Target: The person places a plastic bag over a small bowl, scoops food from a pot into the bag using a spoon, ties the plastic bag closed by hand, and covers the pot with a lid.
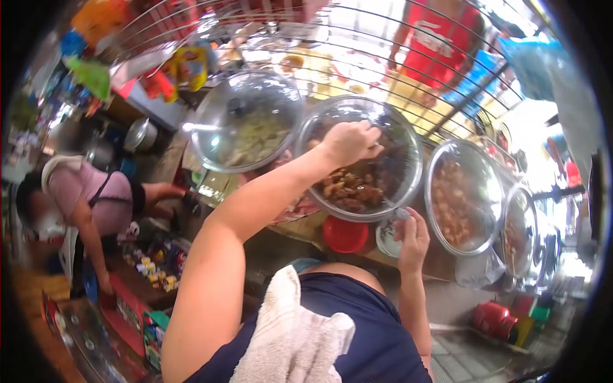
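My left hand [354, 142] reaches across and is closed at the top of a clear glass lid [399, 137], where its knob is hidden under my fingers. Below the lid is a pot of brown stewed meat chunks [351, 189]. I cannot tell whether the lid rests fully on the rim. My right hand [414, 239] is at the near right side of that pot, fingers pinched around a small whitish or clear thing too blurred to name. A red bowl [345, 234] and a white dish with a dark pattern [388, 239] are just below the pot.
A covered pot of greenish food [258, 137] stands to the left; two more covered pots [450, 198] [516, 236] stand to the right. A wire grille [357, 45] runs behind, with a person in red [440, 45] beyond. Another person [96, 185] bends down at left.
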The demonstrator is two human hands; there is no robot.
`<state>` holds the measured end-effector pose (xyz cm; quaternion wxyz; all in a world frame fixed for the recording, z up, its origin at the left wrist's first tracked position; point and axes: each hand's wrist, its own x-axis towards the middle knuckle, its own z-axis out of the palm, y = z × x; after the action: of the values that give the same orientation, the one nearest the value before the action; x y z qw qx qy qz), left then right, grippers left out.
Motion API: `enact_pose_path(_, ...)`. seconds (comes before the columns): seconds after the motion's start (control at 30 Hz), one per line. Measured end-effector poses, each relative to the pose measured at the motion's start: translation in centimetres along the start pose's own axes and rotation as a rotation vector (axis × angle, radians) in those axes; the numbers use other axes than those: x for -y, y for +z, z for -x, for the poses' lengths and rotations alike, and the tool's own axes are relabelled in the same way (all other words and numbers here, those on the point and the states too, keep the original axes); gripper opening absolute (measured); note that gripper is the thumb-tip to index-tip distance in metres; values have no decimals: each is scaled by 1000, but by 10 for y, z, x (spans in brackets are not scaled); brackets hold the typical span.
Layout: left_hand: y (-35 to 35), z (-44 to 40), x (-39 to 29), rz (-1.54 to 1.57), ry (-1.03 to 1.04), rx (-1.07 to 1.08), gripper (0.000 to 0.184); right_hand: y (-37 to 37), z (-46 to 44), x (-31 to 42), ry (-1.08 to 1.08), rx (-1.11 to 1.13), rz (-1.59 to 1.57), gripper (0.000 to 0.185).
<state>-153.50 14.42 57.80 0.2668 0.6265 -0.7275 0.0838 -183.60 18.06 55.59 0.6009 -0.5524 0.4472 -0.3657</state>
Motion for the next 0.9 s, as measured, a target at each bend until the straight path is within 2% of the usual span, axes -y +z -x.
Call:
enact_pose_path(0.17, 2, 1, -2, 16, -5, 7, 31, 2, -2, -2, 2, 15, -81, 26)
enact_pose_path(0.63, -6, 0, -6, -35, -19, -12, 31, 7, -25, 13, 27, 33, 105, 17)
enact_pose_path(0.67, -6, 0, -6, -33, -16, 1, 33, 6, -25, 17, 26, 46, 116, 16)
enact_pose_path(0.77, -11, 2, -7, 69, -51, -19, 60, 6, -28, 21, 40, 46, 127, 14)
enact_pose_path(0.9, -36, 13, -17, 5, 9, -241, 71, 7, -38, -1, -65, 17, 204, 10)
